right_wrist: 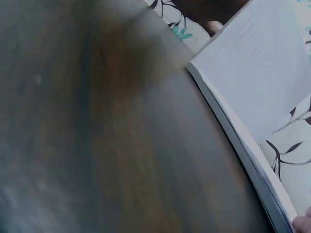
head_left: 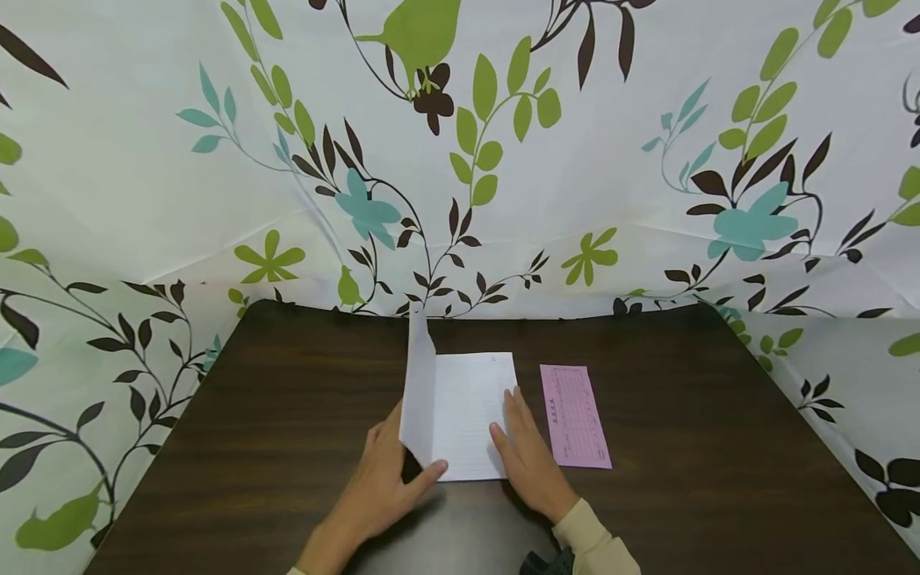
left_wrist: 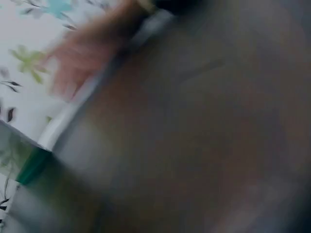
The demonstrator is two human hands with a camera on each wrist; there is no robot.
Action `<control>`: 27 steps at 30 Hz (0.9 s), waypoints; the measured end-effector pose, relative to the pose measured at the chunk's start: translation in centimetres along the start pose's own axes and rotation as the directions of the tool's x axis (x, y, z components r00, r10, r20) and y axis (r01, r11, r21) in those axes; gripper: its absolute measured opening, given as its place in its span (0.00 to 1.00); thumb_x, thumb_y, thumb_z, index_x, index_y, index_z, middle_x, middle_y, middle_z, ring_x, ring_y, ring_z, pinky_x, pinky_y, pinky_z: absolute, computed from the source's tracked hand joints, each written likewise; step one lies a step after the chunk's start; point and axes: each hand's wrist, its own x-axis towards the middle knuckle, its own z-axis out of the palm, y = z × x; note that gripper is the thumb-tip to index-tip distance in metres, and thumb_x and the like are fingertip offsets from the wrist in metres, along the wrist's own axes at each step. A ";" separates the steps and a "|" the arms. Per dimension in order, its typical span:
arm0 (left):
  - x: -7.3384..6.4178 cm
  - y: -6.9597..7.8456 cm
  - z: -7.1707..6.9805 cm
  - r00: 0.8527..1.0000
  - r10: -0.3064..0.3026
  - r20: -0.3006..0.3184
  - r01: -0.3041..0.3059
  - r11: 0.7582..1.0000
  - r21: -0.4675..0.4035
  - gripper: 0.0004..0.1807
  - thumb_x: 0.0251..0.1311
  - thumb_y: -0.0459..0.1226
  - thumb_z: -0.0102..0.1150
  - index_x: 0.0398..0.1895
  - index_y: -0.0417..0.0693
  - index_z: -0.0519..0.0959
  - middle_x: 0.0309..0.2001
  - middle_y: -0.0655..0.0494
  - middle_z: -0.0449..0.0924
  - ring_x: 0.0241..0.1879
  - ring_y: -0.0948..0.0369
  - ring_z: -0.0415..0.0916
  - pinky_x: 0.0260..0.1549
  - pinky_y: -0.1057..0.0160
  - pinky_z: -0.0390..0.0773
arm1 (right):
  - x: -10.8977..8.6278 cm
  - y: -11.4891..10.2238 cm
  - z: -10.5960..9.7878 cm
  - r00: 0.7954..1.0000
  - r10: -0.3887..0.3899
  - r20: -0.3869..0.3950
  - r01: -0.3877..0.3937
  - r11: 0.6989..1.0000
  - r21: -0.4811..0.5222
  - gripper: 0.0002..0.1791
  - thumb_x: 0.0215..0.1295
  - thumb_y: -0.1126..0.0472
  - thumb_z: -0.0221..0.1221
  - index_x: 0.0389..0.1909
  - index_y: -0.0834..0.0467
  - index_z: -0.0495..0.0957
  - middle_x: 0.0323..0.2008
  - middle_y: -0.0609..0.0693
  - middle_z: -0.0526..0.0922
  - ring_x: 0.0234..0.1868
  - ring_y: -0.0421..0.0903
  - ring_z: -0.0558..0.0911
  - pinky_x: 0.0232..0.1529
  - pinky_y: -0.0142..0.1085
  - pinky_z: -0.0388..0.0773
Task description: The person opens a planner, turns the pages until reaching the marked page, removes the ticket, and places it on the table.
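A lined notebook (head_left: 470, 415) lies open on the dark table, its left leaf (head_left: 418, 391) raised nearly upright. My left hand (head_left: 384, 475) holds the notebook's left side, fingers behind the raised leaf and thumb across the near lower corner; the leaf hides part of the fingers. On the right, my right hand (head_left: 533, 459) rests along the notebook's edge with straight fingers, its thumb over the lined page. In the right wrist view the notebook's edge (right_wrist: 233, 131) shows as a thick stack. Blurred in the left wrist view, the right hand (left_wrist: 82, 60) leans over a pale edge.
A pink printed slip (head_left: 576, 417) lies flat on the table (head_left: 302, 399), just right of my right hand. Behind the table and along both sides hangs a white cloth (head_left: 575, 176) with leaf, bird and flower prints. A dark object (head_left: 546, 563) sits by the right sleeve.
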 end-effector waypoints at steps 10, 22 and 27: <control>-0.3 -0.3 1.7 0.994 0.007 0.105 -0.032 0.971 0.235 0.58 0.60 0.66 0.64 0.82 0.42 0.53 0.84 0.50 0.46 0.81 0.43 0.46 0.68 0.35 0.56 | 0.1 0.2 -1.2 0.996 0.024 -0.085 0.001 0.960 0.278 0.32 0.87 0.54 0.31 0.83 0.65 0.41 0.82 0.63 0.45 0.79 0.58 0.58 0.72 0.22 0.44; -0.4 -0.2 1.9 0.980 0.054 0.193 -0.107 0.955 0.276 0.60 0.62 0.68 0.61 0.85 0.48 0.44 0.84 0.53 0.44 0.82 0.49 0.45 0.69 0.33 0.55 | 0.2 0.4 -1.5 0.995 0.027 -0.100 0.015 0.918 0.396 0.32 0.87 0.53 0.25 0.83 0.65 0.41 0.82 0.64 0.44 0.81 0.62 0.50 0.69 0.16 0.43; -0.5 -0.2 1.8 0.956 0.029 0.291 -0.118 0.948 0.295 0.54 0.64 0.68 0.58 0.84 0.53 0.51 0.84 0.55 0.46 0.81 0.52 0.47 0.71 0.32 0.50 | 0.0 0.4 -1.5 0.977 0.015 -0.213 0.079 0.902 0.424 0.30 0.87 0.58 0.26 0.82 0.67 0.44 0.81 0.67 0.46 0.81 0.63 0.47 0.72 0.19 0.46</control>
